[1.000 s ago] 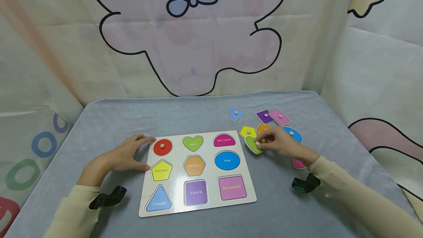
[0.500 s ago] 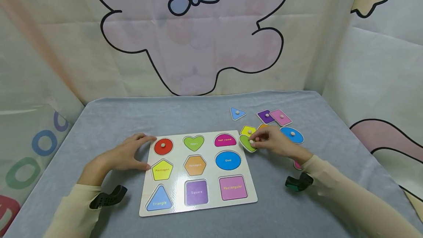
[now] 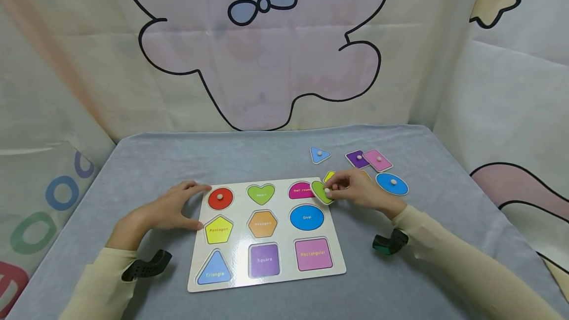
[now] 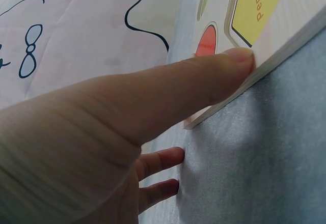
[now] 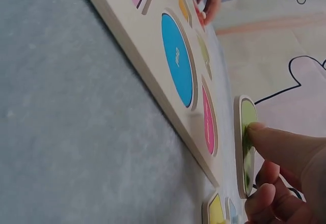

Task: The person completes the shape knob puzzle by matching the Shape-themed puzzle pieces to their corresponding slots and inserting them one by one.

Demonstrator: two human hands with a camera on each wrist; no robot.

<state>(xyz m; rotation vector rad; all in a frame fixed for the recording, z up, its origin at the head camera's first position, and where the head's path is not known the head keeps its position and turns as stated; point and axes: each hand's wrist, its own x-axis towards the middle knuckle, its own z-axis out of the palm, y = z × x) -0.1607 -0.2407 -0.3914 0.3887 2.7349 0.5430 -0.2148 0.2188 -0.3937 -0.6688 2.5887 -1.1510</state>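
My right hand (image 3: 361,190) pinches the small knob of a green heart puzzle piece (image 3: 318,191). In the head view the piece overlaps the top right corner of a white shape puzzle board (image 3: 240,235), partly covering the half round recess. The right wrist view shows the heart piece (image 5: 239,147) held raised off the table, on edge to the camera, with the thumb against its green face. My left hand (image 3: 166,209) touches the board's left edge, its thumb and index finger spread apart. In the left wrist view the thumb (image 4: 204,79) presses the edge beside the pentagon recess.
A red circle piece (image 3: 225,201) sits in the board's top left recess. Beyond the right hand lie a blue oval (image 3: 387,186), a pink rectangle (image 3: 375,158), a purple square (image 3: 353,159), a blue triangle (image 3: 316,158) and a partly hidden yellow piece (image 3: 328,176). Grey cloth covers the table.
My right hand has carried the green heart piece leftward from the loose pieces to over the board's top right corner. The left hand stays at the board's edge.
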